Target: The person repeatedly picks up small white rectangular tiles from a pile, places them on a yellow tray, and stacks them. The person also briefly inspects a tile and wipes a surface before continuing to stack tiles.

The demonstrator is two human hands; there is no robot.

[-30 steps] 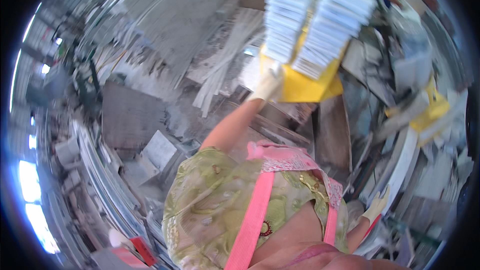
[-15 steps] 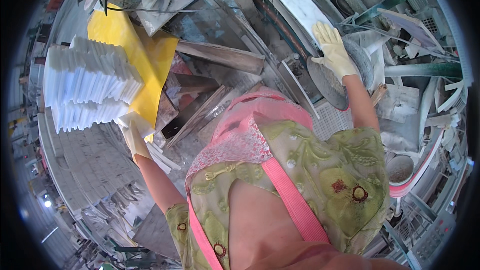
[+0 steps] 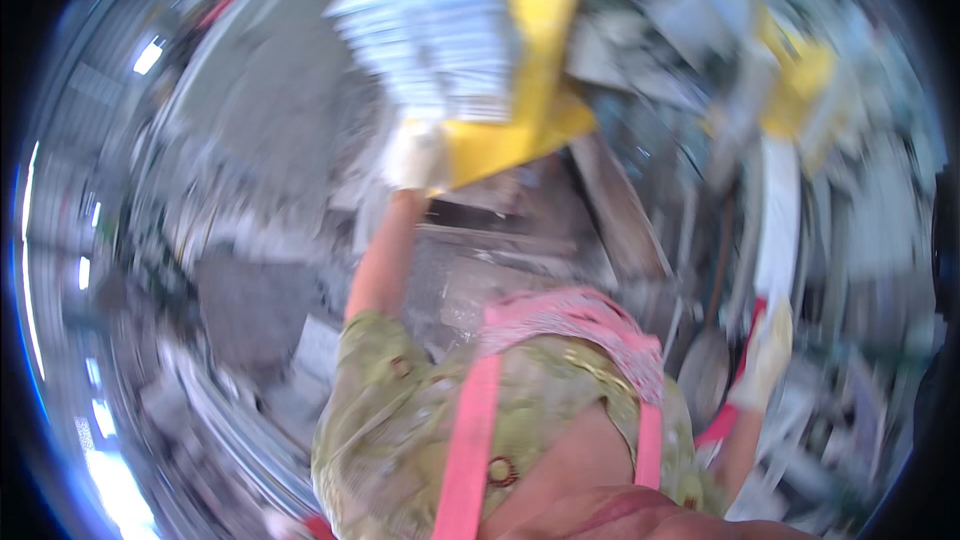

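Observation:
The picture is heavily smeared by motion. My left hand point(image 3: 415, 155), in a pale glove, is raised at arm's length and grips the lower edge of a yellow tray point(image 3: 530, 90). Stacks of white sheets point(image 3: 440, 30) lie on the tray. My right hand point(image 3: 765, 355), also gloved, hangs low at the right beside a round grey metal disc point(image 3: 705, 370) and just below a long white strip point(image 3: 778, 210). Blur hides whether its fingers hold anything. My green patterned top with pink straps point(image 3: 470, 430) fills the lower middle.
Grey metal machine parts and rails point(image 3: 600, 210) run under the tray. A second yellow shape point(image 3: 795, 80) sits at the upper right. A red piece point(image 3: 735, 420) shows by my right wrist. Grey floor and cluttered benches point(image 3: 250, 300) spread to the left.
The view has swung round. The tray with white stacks went from the left side to the top centre, still in my left hand. My right hand dropped from a flat reach upward to low right.

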